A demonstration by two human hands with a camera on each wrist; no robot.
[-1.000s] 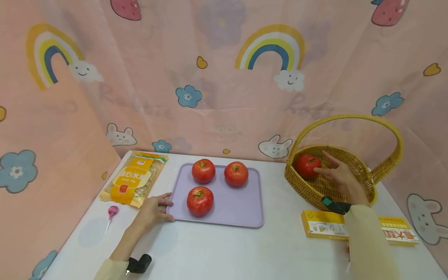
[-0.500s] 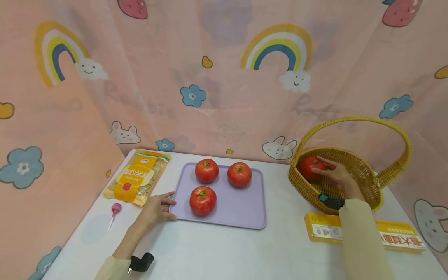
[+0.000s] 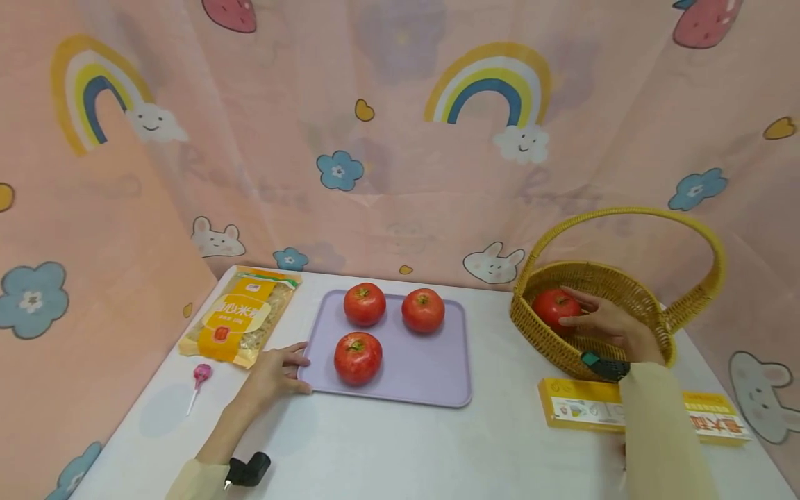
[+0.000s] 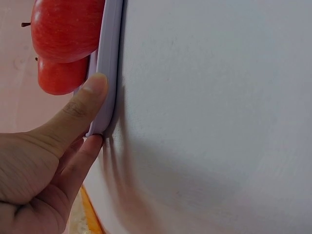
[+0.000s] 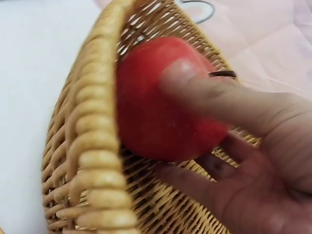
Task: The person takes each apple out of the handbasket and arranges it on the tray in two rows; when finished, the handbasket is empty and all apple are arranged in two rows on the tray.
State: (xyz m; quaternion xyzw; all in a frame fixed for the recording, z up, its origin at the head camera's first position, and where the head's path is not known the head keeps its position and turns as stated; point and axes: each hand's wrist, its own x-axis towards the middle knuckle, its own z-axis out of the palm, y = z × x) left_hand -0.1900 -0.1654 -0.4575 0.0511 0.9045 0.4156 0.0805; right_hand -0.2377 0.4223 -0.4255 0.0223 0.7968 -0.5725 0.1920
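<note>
In the head view, my left hand (image 3: 273, 378) holds the near left corner of a lilac tray (image 3: 415, 375). Its thumb lies on the rim and a finger touches the corner in the left wrist view. Three red apples sit on the tray: one at the back left (image 3: 364, 304), one at the back right (image 3: 423, 310) and one in front (image 3: 357, 357). My right hand (image 3: 609, 325) reaches into a yellow wicker basket (image 3: 550, 353) and grips another red apple (image 5: 156, 107) there, thumb on its side and fingers low against it. Part of that apple is hidden by the hand.
A yellow bag of noodles (image 3: 240, 316) and a pink lollipop (image 3: 201, 375) lie left of the tray. In front of the basket is a long yellow box (image 3: 581, 406), partly covered by my right sleeve. The basket's tall handle (image 3: 631, 210) arches over its opening.
My right hand has come down from beside the basket's apple and now grips it; the apple has shifted slightly. My left hand and the tray stay in place.
</note>
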